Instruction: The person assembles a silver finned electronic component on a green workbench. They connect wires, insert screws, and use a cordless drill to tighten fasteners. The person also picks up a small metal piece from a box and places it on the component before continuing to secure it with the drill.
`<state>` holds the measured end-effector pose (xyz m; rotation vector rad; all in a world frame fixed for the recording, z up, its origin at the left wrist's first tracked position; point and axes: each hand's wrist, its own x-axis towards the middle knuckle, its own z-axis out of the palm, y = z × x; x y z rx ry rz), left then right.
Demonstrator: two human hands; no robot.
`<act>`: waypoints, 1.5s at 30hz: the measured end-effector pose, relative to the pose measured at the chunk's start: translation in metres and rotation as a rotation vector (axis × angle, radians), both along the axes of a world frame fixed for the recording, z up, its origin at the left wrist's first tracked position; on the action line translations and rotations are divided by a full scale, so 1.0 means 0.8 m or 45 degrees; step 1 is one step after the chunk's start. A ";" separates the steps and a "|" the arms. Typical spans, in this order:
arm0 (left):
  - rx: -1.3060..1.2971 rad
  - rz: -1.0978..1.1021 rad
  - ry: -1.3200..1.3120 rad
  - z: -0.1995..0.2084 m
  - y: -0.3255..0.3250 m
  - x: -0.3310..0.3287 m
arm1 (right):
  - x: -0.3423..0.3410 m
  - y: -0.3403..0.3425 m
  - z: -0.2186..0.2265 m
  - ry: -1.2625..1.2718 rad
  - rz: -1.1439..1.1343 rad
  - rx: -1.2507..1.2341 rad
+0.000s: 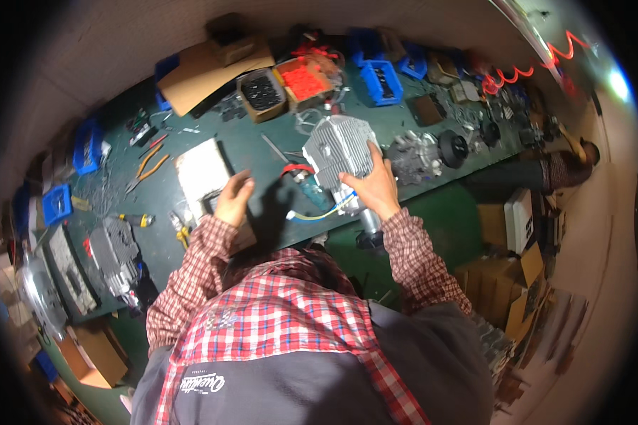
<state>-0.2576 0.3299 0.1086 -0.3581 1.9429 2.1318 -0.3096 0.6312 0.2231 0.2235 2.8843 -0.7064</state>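
My right hand (377, 188) grips the near right side of a silver finned metal housing (339, 145), its thumb on the top face and its fingers along the right edge. From the housing's near side comes a thin cable (315, 217) with a white plug, and a dark-ended cylindrical part (368, 230) juts past the bench edge. My left hand (234, 202) is apart from the housing, fingers parted and nothing visible in it. Close by lies a pale, flat, box-like block (203, 170). Between the hands sits a teal-bodied tool (312, 190) with a red band, partly covered by the housing.
Orange-handled pliers (147, 173) lie on the green bench (262, 152) at left, near another grey finned unit (112, 251). Behind stand a box of red parts (303, 79), a box of black parts (261, 92) and blue bins (381, 81). Another person (571, 166) is at far right.
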 end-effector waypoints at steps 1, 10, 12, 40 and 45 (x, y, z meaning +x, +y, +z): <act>-0.022 -0.004 -0.128 0.003 0.004 0.003 | 0.013 0.022 0.003 0.005 0.008 -0.106; 0.257 -0.167 -0.627 0.011 0.218 -0.041 | 0.127 0.258 0.010 -0.162 -0.069 -0.408; 0.599 -0.245 -0.942 0.014 0.292 -0.069 | 0.150 0.310 0.007 -0.199 -0.160 -0.211; 1.749 0.259 -1.120 -0.050 0.547 -0.146 | 0.177 0.476 -0.025 -0.145 -0.487 -0.167; 1.851 0.249 -1.218 -0.063 0.520 -0.130 | 0.148 0.453 -0.046 -0.141 -0.408 -0.128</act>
